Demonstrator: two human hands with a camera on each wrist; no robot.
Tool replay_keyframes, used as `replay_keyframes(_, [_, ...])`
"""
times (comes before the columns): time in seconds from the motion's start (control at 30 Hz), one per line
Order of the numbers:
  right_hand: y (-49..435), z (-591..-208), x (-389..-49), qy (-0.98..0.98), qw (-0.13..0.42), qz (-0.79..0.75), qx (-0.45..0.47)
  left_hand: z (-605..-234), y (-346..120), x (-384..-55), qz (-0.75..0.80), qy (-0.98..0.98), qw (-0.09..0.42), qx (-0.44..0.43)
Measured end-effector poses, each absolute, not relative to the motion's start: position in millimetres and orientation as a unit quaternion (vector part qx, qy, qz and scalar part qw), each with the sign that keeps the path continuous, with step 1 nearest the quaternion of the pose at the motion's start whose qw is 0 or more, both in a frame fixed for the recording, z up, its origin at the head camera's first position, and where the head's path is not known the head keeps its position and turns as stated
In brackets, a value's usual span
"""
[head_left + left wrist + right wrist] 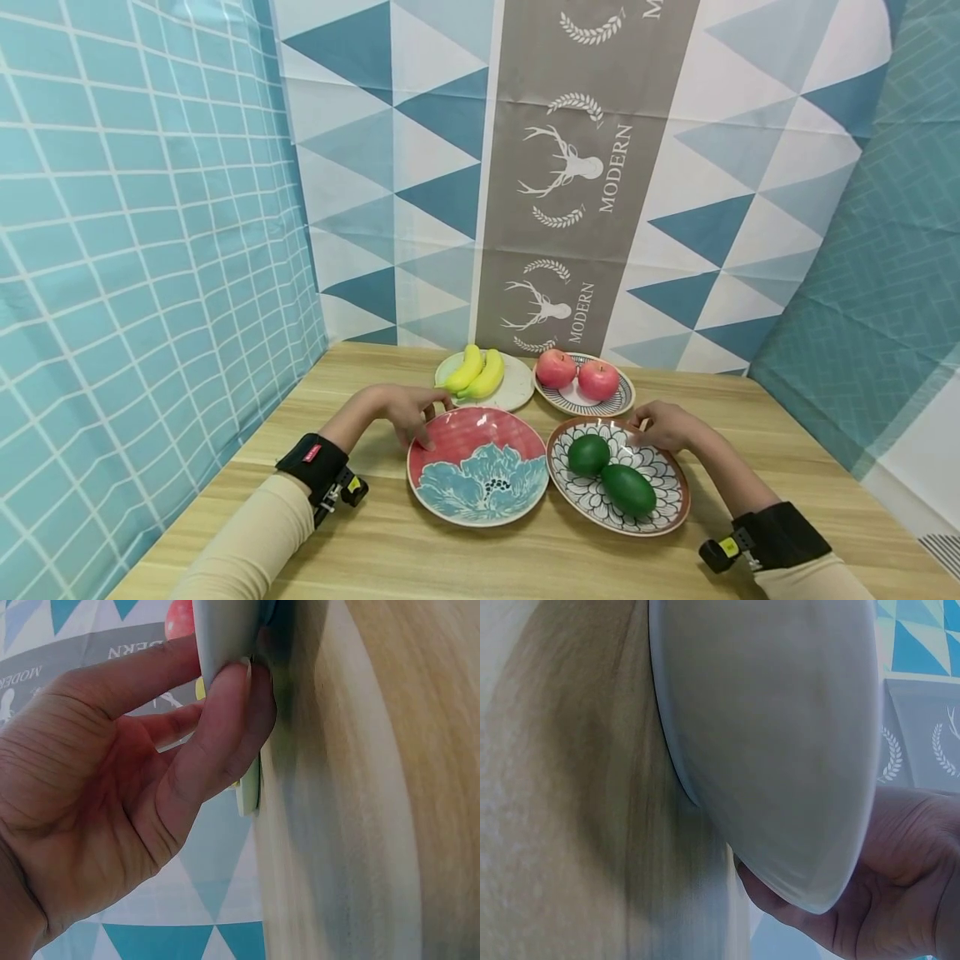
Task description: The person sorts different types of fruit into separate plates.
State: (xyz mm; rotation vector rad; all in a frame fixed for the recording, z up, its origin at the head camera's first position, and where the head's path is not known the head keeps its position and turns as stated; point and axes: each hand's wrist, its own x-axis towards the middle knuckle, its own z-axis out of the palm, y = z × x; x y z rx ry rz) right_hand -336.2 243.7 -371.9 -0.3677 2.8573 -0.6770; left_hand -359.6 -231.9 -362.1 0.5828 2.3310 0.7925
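Note:
My left hand [408, 408] pinches the left rim of a red plate [472, 429] with a large blue flower. In the left wrist view the thumb lies over the rim and fingertips bend beneath the plate's pale outer side [226, 634]. My right hand [663, 425] grips the upper right rim of a brown-rimmed plate [663, 471] with a black-and-white petal pattern. Two dark green oval fruits [628, 490] lie in it. The right wrist view shows that plate's white underside [769, 735], with fingers curled under its edge. The two plates sit side by side.
Behind them, a pale plate [517, 387] holds two yellow bananas [483, 375], and a patterned plate [588, 408] holds two red apples [598, 380]. All stand on a wood-grain table [480, 567]. Patterned sheets [442, 167] hang at the back and sides.

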Motion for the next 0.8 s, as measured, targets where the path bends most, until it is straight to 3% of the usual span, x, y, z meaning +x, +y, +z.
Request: replay_keyframes(0.8, [242.5, -363.8, -333.5, 0.962, 0.087, -0.212, -0.147, -361.5, -228.3, -355.1, 0.307, 0.872, 0.323, 0.204])
